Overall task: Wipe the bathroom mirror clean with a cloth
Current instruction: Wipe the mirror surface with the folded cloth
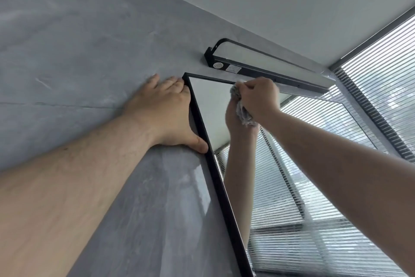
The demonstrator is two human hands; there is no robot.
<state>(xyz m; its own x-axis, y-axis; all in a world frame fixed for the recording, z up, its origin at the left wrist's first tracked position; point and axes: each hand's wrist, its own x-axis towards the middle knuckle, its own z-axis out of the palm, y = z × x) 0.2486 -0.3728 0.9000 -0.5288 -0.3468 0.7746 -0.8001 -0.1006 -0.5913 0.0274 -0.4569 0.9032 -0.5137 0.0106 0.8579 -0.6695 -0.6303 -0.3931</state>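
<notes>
The mirror (208,106) hangs on a grey wall in a thin black frame; I see it steeply from below. My right hand (258,97) is closed around a crumpled grey cloth (242,112) and presses it against the glass just under the mirror's top edge. The hand and the cloth are reflected in the glass below. My left hand (166,112) lies flat on the wall with its fingers spread, the fingertips at the mirror's top left corner and the thumb resting on the left frame bar (215,173).
A black bar lamp (258,70) is mounted on the wall right above the mirror, close over my right hand. Window blinds (381,79) fill the right side and show in the glass. The grey wall (78,47) stretches left; the ceiling is above.
</notes>
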